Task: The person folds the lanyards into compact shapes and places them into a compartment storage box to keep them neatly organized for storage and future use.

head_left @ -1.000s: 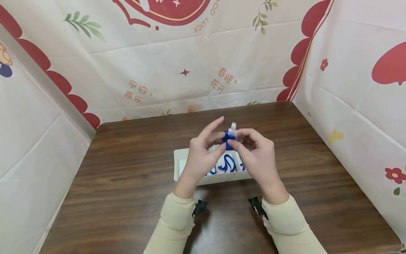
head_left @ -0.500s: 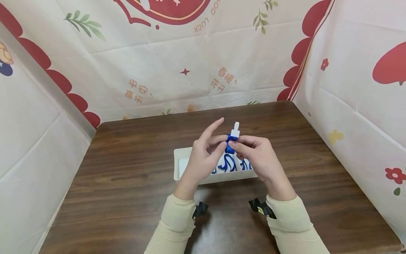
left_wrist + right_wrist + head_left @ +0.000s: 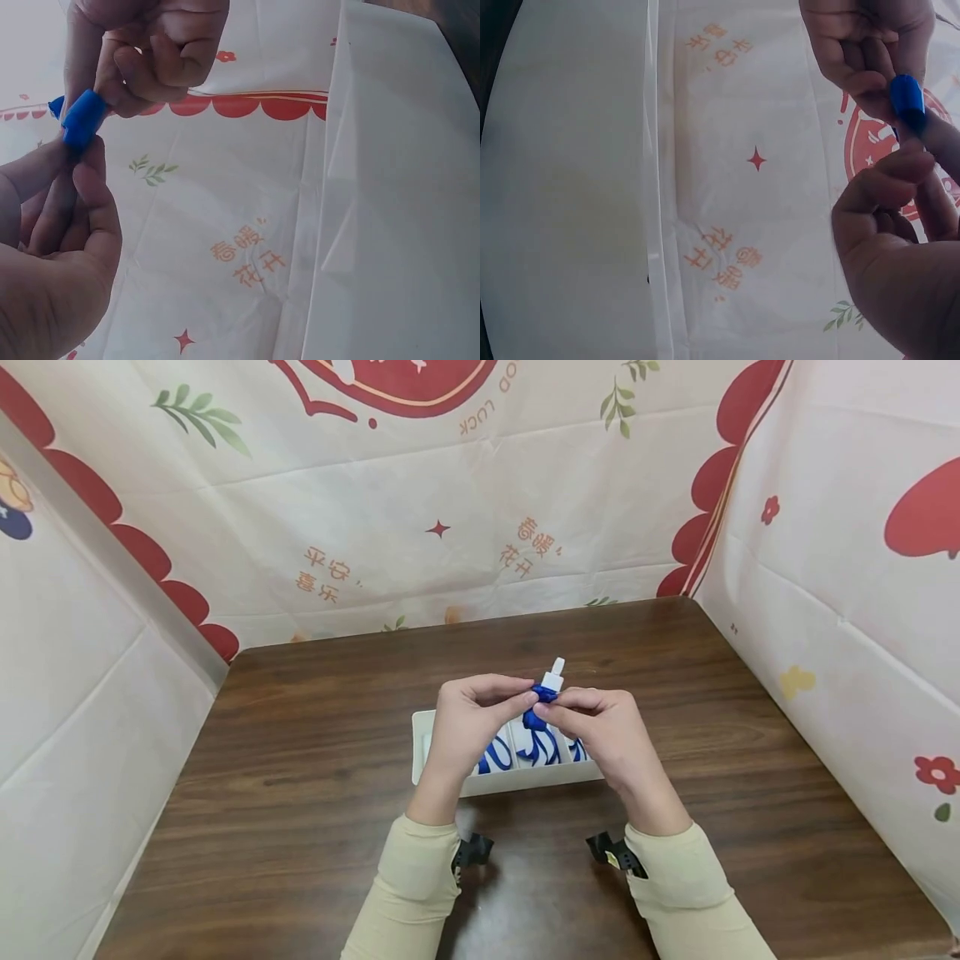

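Note:
Between my two hands, above a white box, is a rolled blue ribbon lanyard (image 3: 534, 721) with a white plastic clip (image 3: 553, 679) sticking up at its far end. My left hand (image 3: 468, 722) pinches it from the left between thumb and fingertips. From the right, my right hand (image 3: 615, 735) pinches it too, thumb on the near side. In the left wrist view the blue roll (image 3: 84, 120) shows between the two hands' fingertips. The right wrist view also has the blue lanyard (image 3: 907, 97) held there, its clip hidden.
Under the hands stands the long white divided box (image 3: 422, 768), with blue ribbons (image 3: 540, 747) looped in its compartments. It rests on a brown wooden table (image 3: 300, 793). Printed cloth walls (image 3: 450, 485) close in the back and sides.
The left index finger, raised before, has come down onto the lanyard. The white clip has shifted rightward and now leans to the right. The right hand has moved slightly nearer the body.

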A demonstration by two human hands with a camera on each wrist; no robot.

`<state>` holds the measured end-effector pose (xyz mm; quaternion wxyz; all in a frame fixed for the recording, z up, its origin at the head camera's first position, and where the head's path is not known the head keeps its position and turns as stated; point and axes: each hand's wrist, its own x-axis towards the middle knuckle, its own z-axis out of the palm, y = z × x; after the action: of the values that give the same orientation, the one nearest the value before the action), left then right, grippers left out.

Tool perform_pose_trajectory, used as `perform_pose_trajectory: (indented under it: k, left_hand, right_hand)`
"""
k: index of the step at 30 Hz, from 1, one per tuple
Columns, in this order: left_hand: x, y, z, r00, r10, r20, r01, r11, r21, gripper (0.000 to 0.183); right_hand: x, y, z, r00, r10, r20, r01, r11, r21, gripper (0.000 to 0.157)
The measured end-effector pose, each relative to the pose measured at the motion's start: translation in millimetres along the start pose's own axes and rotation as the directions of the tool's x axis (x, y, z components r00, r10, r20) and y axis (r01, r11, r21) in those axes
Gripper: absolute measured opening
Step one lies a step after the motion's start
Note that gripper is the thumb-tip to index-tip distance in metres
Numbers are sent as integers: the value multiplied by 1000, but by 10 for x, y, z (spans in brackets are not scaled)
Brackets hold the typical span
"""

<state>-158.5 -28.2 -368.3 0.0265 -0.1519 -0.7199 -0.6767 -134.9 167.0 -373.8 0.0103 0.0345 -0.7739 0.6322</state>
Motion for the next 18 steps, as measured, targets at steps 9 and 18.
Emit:
perform_pose_trajectory:
  k: [9,18]
  left_hand:
    - [42,9,-76,998,61,29,-64,990,125,20]
    - [72,7,-666,997,-26,69,-14,849,528,33]
  right_hand:
    - [97,-64,-62,999,-34,0,33,980,-195,27]
    - [558,-182,1,950,-215,228,302,826,-476,17]
